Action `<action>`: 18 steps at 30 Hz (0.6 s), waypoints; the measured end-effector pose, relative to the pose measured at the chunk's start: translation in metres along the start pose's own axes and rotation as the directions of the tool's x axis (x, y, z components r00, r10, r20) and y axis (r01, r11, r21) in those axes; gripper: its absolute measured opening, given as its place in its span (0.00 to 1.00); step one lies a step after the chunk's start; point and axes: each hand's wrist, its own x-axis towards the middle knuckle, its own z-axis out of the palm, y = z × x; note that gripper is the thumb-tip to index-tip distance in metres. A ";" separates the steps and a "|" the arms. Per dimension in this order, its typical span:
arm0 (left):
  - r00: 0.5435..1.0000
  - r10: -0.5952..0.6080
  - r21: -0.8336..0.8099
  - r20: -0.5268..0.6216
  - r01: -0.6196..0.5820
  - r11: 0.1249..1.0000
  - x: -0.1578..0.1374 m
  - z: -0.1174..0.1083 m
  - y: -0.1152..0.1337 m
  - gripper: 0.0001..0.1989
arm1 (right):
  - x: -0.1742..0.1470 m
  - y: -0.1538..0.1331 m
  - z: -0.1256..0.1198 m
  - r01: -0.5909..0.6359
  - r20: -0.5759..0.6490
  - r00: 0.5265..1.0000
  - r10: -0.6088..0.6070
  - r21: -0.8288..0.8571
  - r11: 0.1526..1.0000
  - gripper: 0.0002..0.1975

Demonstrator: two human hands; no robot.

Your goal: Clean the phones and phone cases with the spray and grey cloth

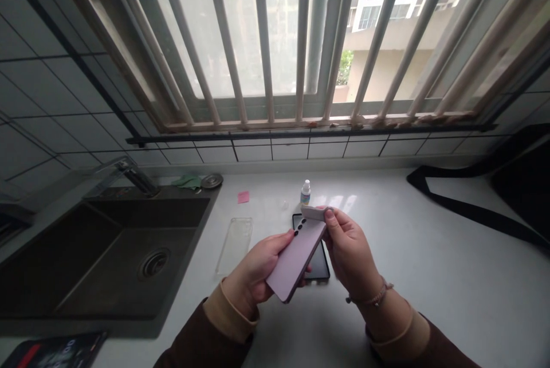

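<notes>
Lower centre of frame: left hand (263,263) closed around flat lilac rectangular phone (296,259); right hand (350,242) pinching folded pale-grey cloth (313,214) at phone's upper end.

Sink left, strap right

The left hand (264,259) holds a phone (296,259), the right hand (354,245) a cloth (313,213), above the counter (451,276). Beyond them stands a bottle (305,192); left lie a case (234,245), a note (243,197) and, farther, the sink (107,276); far right, the strap (447,171).

Hands (352,249) holding lilac phone (295,262) and pale cloth (313,213), clear case (235,246), white-capped bottle (305,192), dark sink (103,265)
</notes>
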 end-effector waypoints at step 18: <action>0.893 0.323 -0.401 -0.313 -0.432 0.808 0.003 -0.003 0.020 0.24 | -0.028 -0.005 0.011 0.453 0.602 0.772 -0.204 -0.296 0.841 0.13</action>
